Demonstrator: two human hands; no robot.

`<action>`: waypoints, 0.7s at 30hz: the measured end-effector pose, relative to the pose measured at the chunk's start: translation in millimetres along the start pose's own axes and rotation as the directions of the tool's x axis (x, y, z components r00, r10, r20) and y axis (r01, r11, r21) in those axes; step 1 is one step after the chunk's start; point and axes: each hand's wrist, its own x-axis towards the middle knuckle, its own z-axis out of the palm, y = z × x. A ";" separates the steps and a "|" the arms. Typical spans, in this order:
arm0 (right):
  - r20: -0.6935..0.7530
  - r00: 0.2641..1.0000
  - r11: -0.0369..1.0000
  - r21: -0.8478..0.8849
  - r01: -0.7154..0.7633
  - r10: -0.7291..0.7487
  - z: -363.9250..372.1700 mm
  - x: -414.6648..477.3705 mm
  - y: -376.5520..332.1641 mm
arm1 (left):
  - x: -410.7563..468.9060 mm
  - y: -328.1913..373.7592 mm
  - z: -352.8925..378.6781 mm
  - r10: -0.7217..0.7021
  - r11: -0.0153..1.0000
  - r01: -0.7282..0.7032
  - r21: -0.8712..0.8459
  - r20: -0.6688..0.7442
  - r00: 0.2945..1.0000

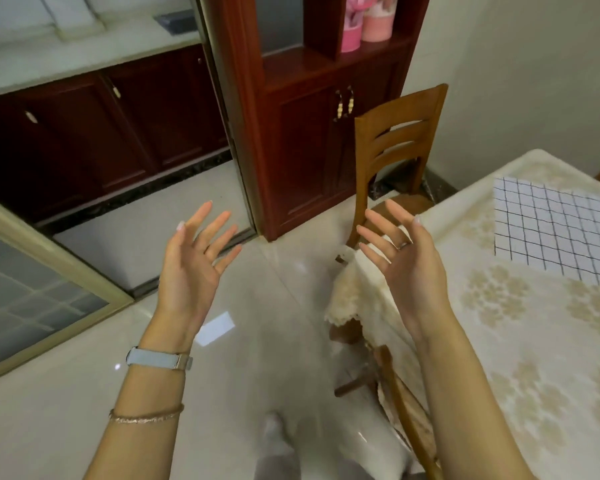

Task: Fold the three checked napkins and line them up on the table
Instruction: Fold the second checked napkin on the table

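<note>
Plainly, the left hand (191, 261) and right hand (406, 258) hovered palm to palm beside the table (499, 341), fingers spread straight and holding nothing. One checked napkin (548, 230) lay flat and unfolded on the tablecloth, to the right of the fingers and a little beyond them. The right hand was near it, the left well apart. Only that one napkin of the three showed. The frame's edge cut it off, so its long axis could not be told. A rightward reach looked the likely first move.
</note>
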 end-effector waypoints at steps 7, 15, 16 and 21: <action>-0.103 0.994 0.998 0.049 0.041 -0.035 48.4 62.4 7.3 | 96.0 32.0 -17.7 -0.042 0.998 0.038 0.042 0.102 0.994; -0.175 0.978 0.991 0.053 0.122 -0.111 70.3 153.1 1.9 | 219.2 27.0 7.6 -0.116 0.992 0.100 0.083 0.226 0.967; -0.182 0.976 0.990 0.055 0.133 -0.121 71.0 166.8 1.1 | 236.1 25.6 13.4 -0.123 0.991 0.103 0.091 0.251 0.960; -0.254 0.955 0.984 0.048 0.173 -0.155 70.6 238.4 -11.5 | 327.0 23.7 53.5 -0.159 0.983 0.117 0.142 0.339 0.927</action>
